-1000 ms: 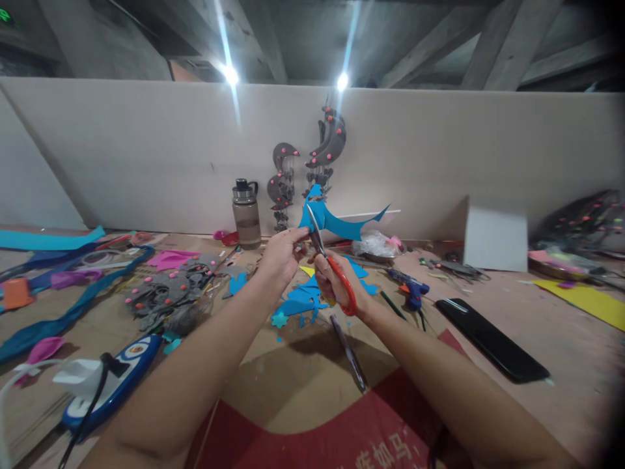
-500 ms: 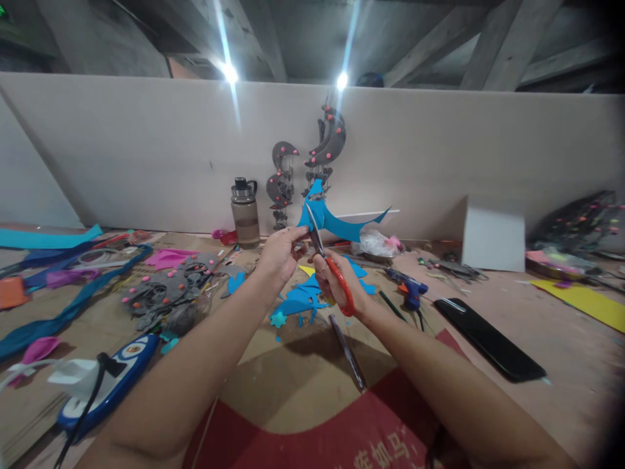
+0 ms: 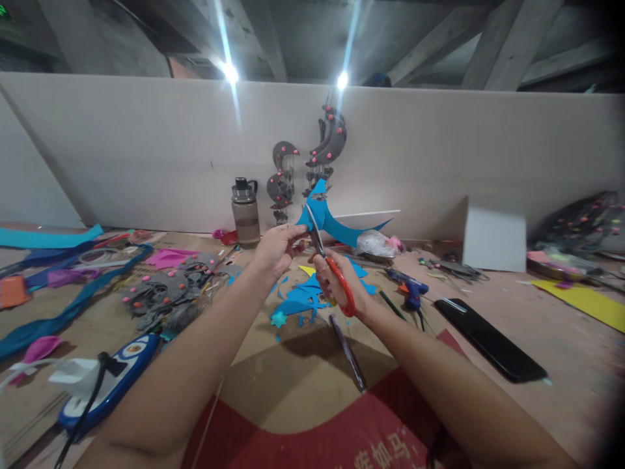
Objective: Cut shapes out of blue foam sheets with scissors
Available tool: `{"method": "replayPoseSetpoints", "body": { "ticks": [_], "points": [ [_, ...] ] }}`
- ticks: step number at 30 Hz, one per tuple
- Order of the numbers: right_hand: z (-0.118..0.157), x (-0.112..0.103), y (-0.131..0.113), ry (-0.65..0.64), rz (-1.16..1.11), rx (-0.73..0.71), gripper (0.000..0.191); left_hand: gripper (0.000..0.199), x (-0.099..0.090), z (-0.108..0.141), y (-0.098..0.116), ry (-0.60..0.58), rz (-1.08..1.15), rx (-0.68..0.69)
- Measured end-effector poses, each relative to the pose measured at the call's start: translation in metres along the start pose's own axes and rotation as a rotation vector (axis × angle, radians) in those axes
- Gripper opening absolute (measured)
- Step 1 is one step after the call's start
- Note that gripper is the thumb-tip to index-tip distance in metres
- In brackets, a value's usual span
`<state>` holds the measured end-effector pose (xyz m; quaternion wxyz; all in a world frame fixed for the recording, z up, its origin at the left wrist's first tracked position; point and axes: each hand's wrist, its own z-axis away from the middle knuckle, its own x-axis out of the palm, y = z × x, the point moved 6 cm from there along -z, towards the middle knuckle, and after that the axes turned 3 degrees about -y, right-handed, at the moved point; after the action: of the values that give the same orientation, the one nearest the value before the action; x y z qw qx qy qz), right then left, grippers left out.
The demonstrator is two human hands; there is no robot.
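My left hand (image 3: 282, 247) pinches the left edge of a blue sheet (image 3: 336, 228) with a curved, cut outline, held up above the table. Red-handled scissors (image 3: 344, 286) are in my right hand (image 3: 336, 277), fingers wrapped round the handles. Their blades point up and away, against the blue sheet beside my left fingertips. Below both hands, blue scraps (image 3: 300, 298) lie on brown cardboard, with a small light-blue star (image 3: 278, 318) at their near left. A pen (image 3: 347, 355) lies nearer to me.
A bottle (image 3: 245, 213) stands before the white partition (image 3: 146, 150), where grey moon-shaped hangings (image 3: 333, 140) hang. On the right lie a blue glue gun (image 3: 413, 290) and a black phone (image 3: 491, 339). Grey felt pieces (image 3: 161, 293) and a blue-edged power strip (image 3: 112, 384) occupy the left.
The blue sheet's right-hand part has tilted slightly and looks narrower. My left hand and forearm have shifted slightly left. The scissors stay almost in place.
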<state>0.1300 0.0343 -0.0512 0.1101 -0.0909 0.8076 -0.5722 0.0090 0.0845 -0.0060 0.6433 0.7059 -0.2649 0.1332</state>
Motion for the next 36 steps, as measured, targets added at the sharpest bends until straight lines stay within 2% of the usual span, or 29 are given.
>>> {"method": "replayPoseSetpoints", "body": {
  "ticks": [7,16,20,30,36],
  "points": [
    [0.000,0.000,-0.003,0.010,0.021,-0.007,0.044,0.013,-0.004,-0.002,0.002,-0.028,-0.035,-0.024],
    [0.000,0.003,-0.003,0.000,0.007,0.032,0.042,0.019,-0.012,-0.007,0.010,-0.100,-0.107,-0.050],
    [0.000,0.001,-0.001,0.004,0.033,0.029,0.040,0.021,-0.015,-0.008,0.012,-0.095,-0.123,-0.055],
    [0.001,-0.003,0.004,-0.006,0.126,0.050,0.038,0.025,-0.022,-0.009,0.022,-0.135,-0.256,-0.058],
    [0.000,-0.001,0.007,-0.026,0.096,0.089,0.038,0.025,-0.024,-0.008,0.026,-0.152,-0.335,-0.043]
  ]
}}
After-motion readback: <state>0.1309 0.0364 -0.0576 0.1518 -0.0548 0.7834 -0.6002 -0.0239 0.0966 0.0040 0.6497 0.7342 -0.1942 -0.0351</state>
